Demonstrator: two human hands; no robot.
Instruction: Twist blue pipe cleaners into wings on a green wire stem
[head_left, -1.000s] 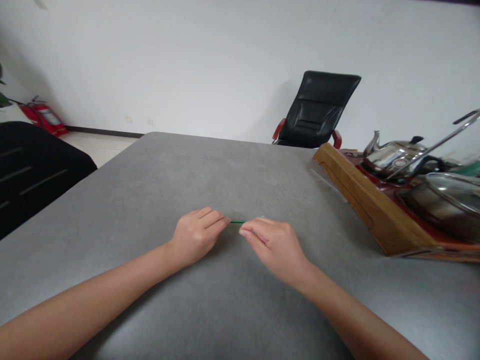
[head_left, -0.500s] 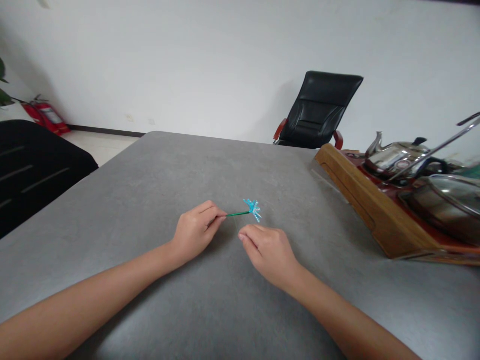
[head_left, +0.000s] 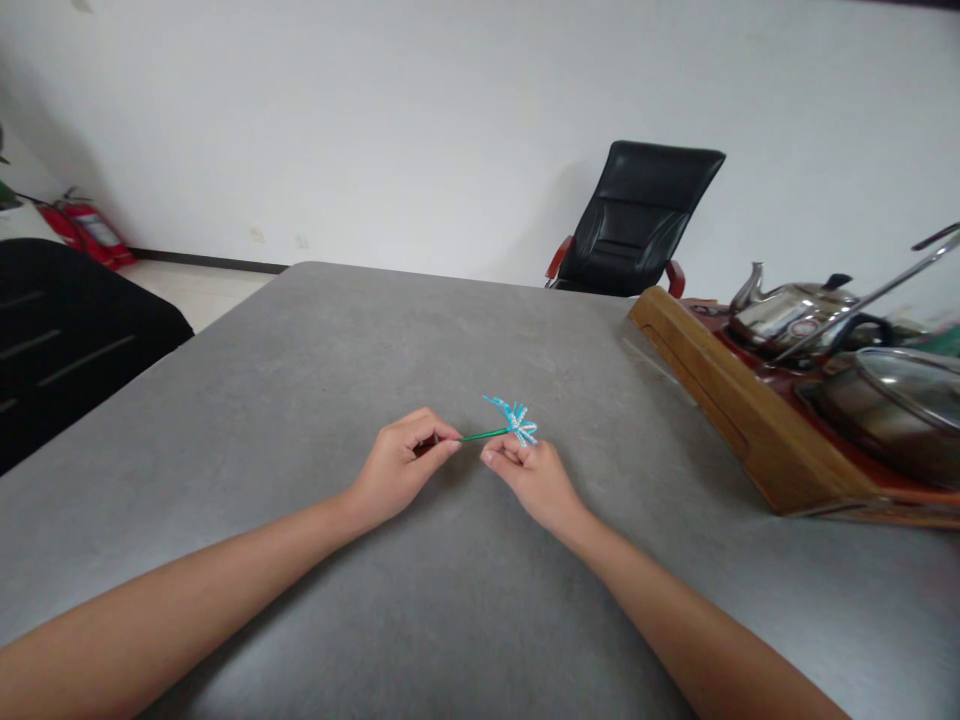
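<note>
A small artificial flower (head_left: 523, 424) with blue and silvery-white petals lies sideways above the table, its head pointing right. My left hand (head_left: 409, 460) pinches the end of its thin green stem (head_left: 484, 435) between thumb and fingertips. Just below the flower head, my right hand (head_left: 534, 480) is closed, thumb against the curled forefinger. A faint thin thread ran from the stem to these fingers a moment ago; it hardly shows now. The petals overlap the right knuckles in view, and whether they touch I cannot tell.
Both forearms reach over a grey table (head_left: 390, 330). To the right stands a brown tea tray (head_left: 720, 420) with a steel kettle (head_left: 795, 315) and a glass-lidded pot (head_left: 900, 410). Black chairs stand beyond the table (head_left: 637, 220) and at the left (head_left: 75, 340). Red fire extinguishers (head_left: 94, 235) are by the wall.
The flower and my left hand have shifted slightly right. My right hand has moved up a little, closer beneath the flower head, which has turned to show more of its petals.
</note>
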